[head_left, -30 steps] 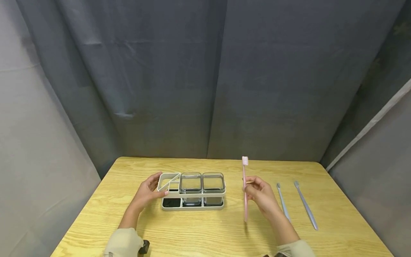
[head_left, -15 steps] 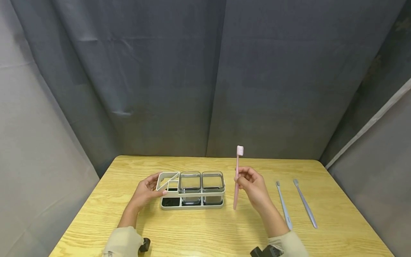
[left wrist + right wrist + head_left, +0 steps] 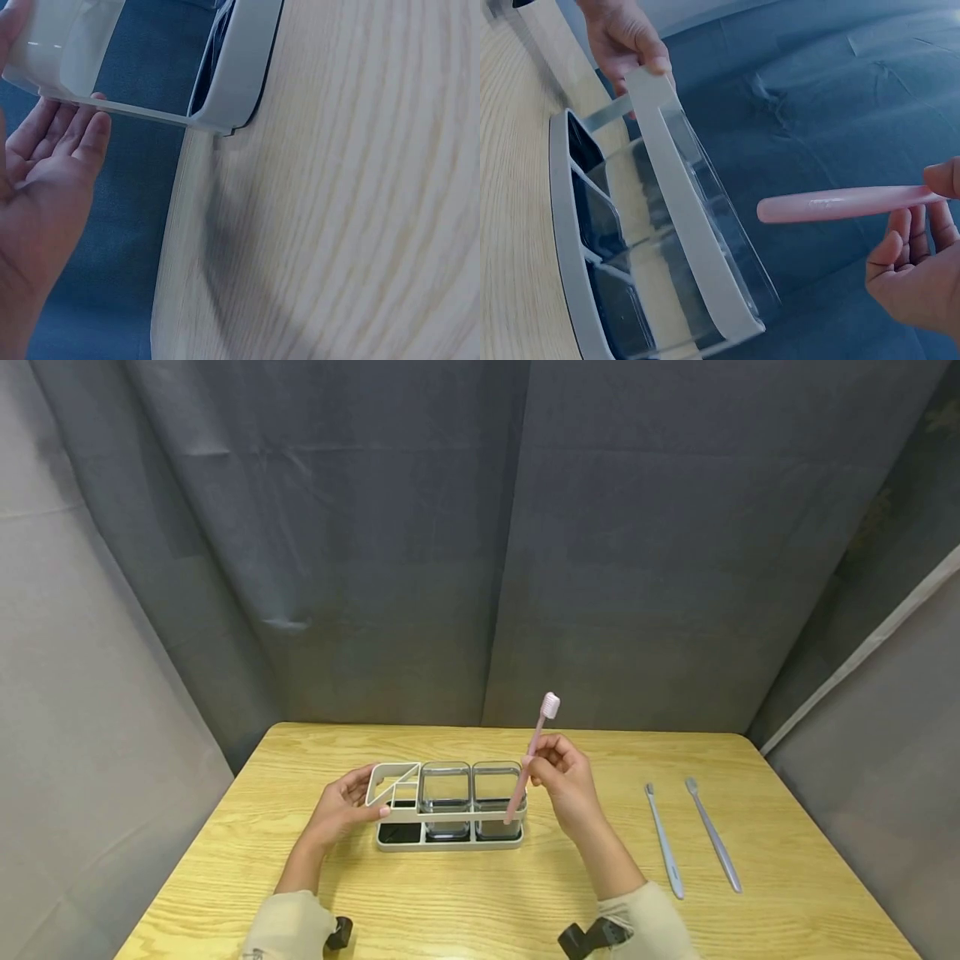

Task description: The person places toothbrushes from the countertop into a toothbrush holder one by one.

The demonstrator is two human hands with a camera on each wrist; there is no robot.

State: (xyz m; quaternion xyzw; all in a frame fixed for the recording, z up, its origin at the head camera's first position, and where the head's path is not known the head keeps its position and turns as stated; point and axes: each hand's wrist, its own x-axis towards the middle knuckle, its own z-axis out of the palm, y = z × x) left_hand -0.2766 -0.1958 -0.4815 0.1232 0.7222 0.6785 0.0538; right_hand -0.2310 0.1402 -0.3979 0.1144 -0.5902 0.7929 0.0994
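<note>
At the left end of a white toothbrush holder point(image 3: 471, 816), my left hand point(image 3: 341, 806) grips the upper frame, thumb at the front and fingers behind. Two clear cups point(image 3: 446, 789) sit in the holder's middle and right slots; its left section is split by thin dividers. My right hand point(image 3: 567, 785) pinches a pink toothbrush point(image 3: 522, 781) by its handle, bristles up and handle end slanting down to the left. That end overlaps the right cup in the head view. In the right wrist view, the pink handle point(image 3: 832, 205) points toward the holder's upper frame point(image 3: 682, 202), a gap between them.
Two more toothbrushes, one light blue point(image 3: 664, 843) and one bluish purple point(image 3: 714, 837), lie on the right side of the wooden table point(image 3: 465, 910). Grey curtains point(image 3: 390, 543) hang behind the table and at both sides.
My right hand has carried the pink toothbrush leftward and up to the holder's right end, and the brush has tilted from upright. My left hand stays on the holder.
</note>
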